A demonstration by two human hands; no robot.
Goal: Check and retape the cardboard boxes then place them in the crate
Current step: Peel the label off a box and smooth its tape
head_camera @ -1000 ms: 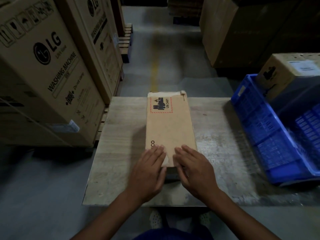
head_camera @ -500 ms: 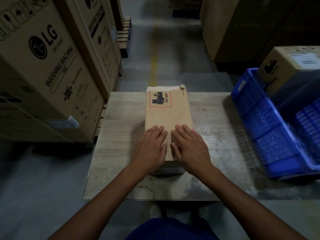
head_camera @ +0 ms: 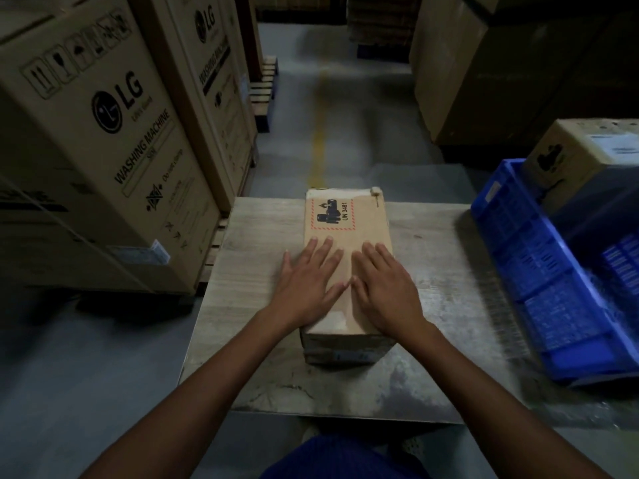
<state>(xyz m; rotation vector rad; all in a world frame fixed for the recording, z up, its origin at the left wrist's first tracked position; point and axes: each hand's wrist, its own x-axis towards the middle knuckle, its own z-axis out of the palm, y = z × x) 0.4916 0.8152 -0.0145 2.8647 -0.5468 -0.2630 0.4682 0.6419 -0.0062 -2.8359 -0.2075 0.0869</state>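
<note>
Both hands flat, fingers spread: left hand (head_camera: 307,281) and right hand (head_camera: 384,285) have slid forward along the UN 3481 cardboard box (head_camera: 368,229) beneath them on the table (head_camera: 449,271), likely checking its seal; crating not yet begun.

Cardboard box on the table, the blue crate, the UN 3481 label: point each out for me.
cardboard box (head_camera: 370,226): head view, bare top face, far right part.
blue crate (head_camera: 539,281): head view, latticed side wall.
UN 3481 label (head_camera: 331,214): head view, black battery symbol.
</note>
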